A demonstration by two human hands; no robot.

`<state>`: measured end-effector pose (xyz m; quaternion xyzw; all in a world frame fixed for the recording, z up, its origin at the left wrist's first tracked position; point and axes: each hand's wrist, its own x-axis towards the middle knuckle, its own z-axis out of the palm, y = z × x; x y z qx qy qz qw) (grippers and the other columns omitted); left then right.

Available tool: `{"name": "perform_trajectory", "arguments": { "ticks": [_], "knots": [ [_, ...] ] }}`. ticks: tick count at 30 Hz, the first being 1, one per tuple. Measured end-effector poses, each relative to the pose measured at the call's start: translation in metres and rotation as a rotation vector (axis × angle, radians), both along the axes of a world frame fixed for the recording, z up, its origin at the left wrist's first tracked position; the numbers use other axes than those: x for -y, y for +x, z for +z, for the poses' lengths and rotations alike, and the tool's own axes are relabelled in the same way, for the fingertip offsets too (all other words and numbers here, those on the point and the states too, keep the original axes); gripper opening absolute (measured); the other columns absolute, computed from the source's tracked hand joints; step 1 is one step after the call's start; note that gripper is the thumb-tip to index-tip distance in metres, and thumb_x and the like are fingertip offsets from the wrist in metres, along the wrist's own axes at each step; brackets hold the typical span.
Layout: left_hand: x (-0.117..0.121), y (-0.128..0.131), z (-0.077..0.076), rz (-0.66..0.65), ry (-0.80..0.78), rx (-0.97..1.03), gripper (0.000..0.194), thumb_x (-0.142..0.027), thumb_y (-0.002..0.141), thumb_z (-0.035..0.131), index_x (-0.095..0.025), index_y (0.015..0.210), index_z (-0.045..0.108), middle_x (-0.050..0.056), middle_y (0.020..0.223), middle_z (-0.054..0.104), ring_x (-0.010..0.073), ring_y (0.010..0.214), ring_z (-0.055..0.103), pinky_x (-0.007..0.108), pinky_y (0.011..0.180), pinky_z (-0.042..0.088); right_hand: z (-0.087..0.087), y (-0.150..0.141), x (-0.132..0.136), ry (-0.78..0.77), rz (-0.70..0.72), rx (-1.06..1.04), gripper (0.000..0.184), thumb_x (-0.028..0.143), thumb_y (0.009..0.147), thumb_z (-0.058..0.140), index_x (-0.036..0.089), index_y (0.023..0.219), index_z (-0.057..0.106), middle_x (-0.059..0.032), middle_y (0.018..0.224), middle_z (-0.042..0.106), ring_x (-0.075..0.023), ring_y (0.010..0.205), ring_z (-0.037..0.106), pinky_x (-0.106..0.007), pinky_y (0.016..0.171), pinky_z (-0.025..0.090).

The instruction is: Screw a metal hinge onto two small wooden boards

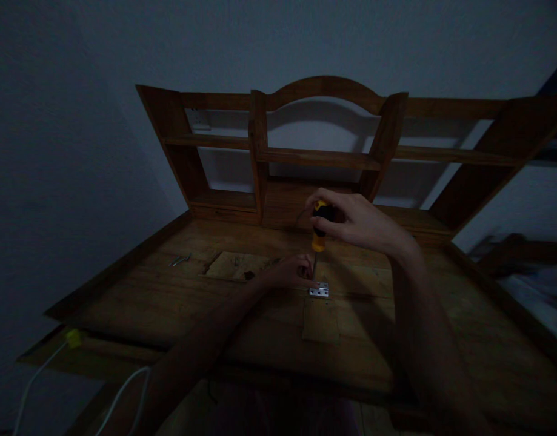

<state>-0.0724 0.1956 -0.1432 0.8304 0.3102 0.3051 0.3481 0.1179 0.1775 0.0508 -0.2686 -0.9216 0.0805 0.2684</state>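
My right hand grips a yellow and black screwdriver by its handle, with the fingers wrapped round the upper part. The screwdriver stands nearly upright, its shaft pointing down at a small silver hinge on the wooden desktop. Beside the shaft, my left hand rests low with curled fingers, its fingertips at the hinge's upper left edge. What those fingers pinch, if anything, is too dark and small to make out. The screwdriver's tip is hidden near the left fingertips.
A wooden desk has a shelf unit along its back. Several small metal pieces lie at the left. Left of centre is a rough-edged patch; a thin square board lies before the hinge. A white cable hangs front left.
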Motion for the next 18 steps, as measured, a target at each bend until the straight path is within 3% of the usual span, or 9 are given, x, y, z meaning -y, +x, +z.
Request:
{"name": "perform_trajectory", "arguments": {
  "ticks": [3,6,11,15,18],
  "knots": [
    [-0.0004,0.0001,0.0002,-0.038,0.024,0.009,0.035,-0.045,0.073,0.08,-0.014,0.077,0.065,0.004,0.088,0.059,0.0143,0.078,0.056,0.027,0.072,0.047,0.0049,0.0053,0.0082,-0.048,-0.032,0.034,0.03,0.023,0.089,0.055,0.024,0.119,0.059,0.0008,0.091,0.067,-0.0161,0.077,0.061,-0.027,0.072,0.04],
    [-0.0002,0.0009,0.0009,-0.042,0.03,0.011,0.033,-0.043,0.073,0.08,-0.013,0.079,0.066,0.004,0.089,0.059,0.0142,0.078,0.055,0.027,0.072,0.046,0.0052,0.0041,0.0119,-0.024,-0.066,0.031,0.03,0.029,0.09,0.057,0.023,0.12,0.06,0.0002,0.087,0.068,-0.016,0.072,0.061,-0.027,0.069,0.04],
    [0.0003,0.0016,0.0025,-0.036,0.056,0.001,0.034,-0.041,0.069,0.084,-0.013,0.077,0.068,0.005,0.089,0.059,0.0158,0.083,0.056,0.028,0.076,0.046,-0.0001,-0.0039,0.0065,0.112,-0.124,0.016,0.032,0.045,0.092,0.058,0.02,0.11,0.065,-0.0049,0.099,0.07,-0.021,0.088,0.064,-0.03,0.078,0.044],
    [0.0001,0.001,0.0024,-0.038,0.036,-0.01,0.033,-0.041,0.069,0.084,-0.013,0.08,0.069,0.005,0.091,0.059,0.0156,0.084,0.056,0.028,0.077,0.046,-0.0016,-0.0024,0.003,0.108,-0.104,0.025,0.044,0.031,0.093,0.054,0.021,0.135,0.056,-0.0053,0.125,0.064,-0.0213,0.1,0.064,-0.032,0.088,0.045],
    [-0.001,-0.0006,0.0013,-0.05,0.004,0.009,0.033,-0.042,0.07,0.083,-0.014,0.081,0.069,0.004,0.092,0.059,0.0152,0.083,0.056,0.027,0.077,0.047,-0.0013,-0.0014,0.004,0.093,-0.1,0.024,0.045,0.028,0.092,0.054,0.022,0.137,0.054,-0.004,0.126,0.065,-0.0215,0.103,0.064,-0.032,0.091,0.046]
  ]
}}
